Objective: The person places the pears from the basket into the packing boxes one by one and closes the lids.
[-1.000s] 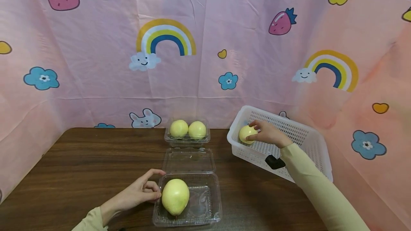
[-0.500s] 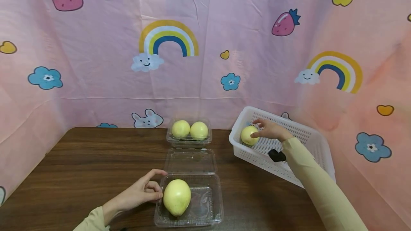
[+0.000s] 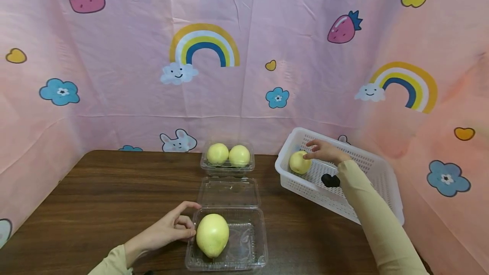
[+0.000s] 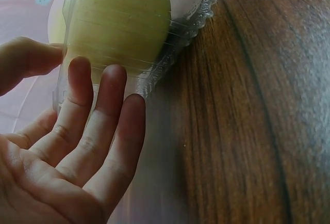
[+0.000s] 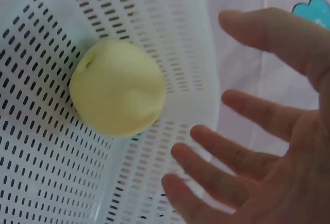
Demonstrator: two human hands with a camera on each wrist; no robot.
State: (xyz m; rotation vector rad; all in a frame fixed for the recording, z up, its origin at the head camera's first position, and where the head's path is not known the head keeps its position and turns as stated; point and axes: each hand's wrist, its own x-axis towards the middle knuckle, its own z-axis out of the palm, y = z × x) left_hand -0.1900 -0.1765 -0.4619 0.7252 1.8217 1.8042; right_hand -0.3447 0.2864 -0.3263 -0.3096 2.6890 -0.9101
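Note:
My left hand (image 3: 168, 228) holds the left edge of an open clear plastic clamshell box (image 3: 246, 262), thumb and index finger at its rim. In the left wrist view, the other fingers (image 4: 113, 95) curl beside its outer wall. One yellow-green pear (image 3: 212, 234) lies in the box's left half, stem toward me. My right hand (image 3: 324, 152) hovers over the white perforated basket (image 3: 284, 175) with fingers spread and nothing held. Beneath its fingertips, a pear (image 3: 299, 163) rests in the basket's left corner. A gap shows between that pear (image 5: 118, 89) and the fingers in the right wrist view.
A second clear plastic box (image 3: 227, 169) with two pears stands at the back of the brown wooden table (image 3: 126, 190). The open lid (image 3: 229, 192) lies flat behind the near box. A patterned pink cloth (image 3: 244, 96) hangs behind the table.
My right hand has let go of the pear in the basket and lifted slightly away to the right. My left hand stays on the box. The head view has shifted a little.

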